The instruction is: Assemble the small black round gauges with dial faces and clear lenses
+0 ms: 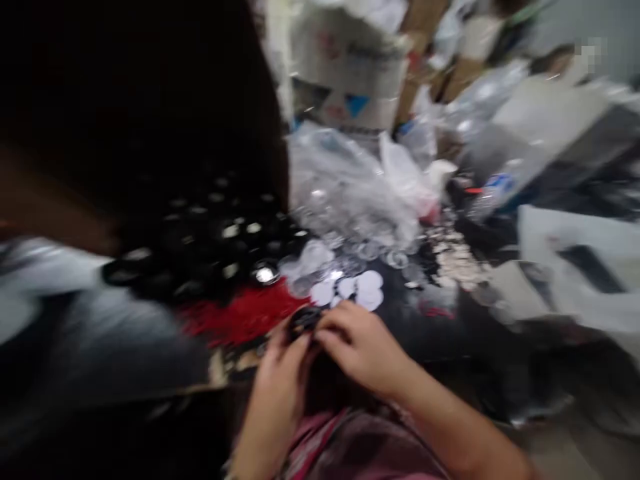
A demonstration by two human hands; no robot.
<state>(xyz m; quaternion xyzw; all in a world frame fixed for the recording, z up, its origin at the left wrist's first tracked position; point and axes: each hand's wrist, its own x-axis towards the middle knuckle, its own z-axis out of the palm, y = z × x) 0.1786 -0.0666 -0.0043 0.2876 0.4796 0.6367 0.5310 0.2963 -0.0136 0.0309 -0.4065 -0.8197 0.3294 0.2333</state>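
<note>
Near the table's front edge, my left hand (285, 360) is closed around a small, round black part (304, 321). My right hand (353, 337) comes in from the right with its fingers bent at the part's right side; blur hides whether a small piece sits between those fingertips. Just beyond the hands lie several white discs (369, 290). Clear round plastic pieces (313, 260) are spread behind them. To the left is a patch of red material (245, 310), with many black round parts (230, 247) piled beyond it.
A large dark shape (150, 100) fills the upper left. Clear plastic bags (345, 180) stand at the back before a printed white sack (350, 73). A heap of small beige pieces (453, 257) lies right of centre. Farther right are a bottle (493, 197) and a white sheet (545, 233).
</note>
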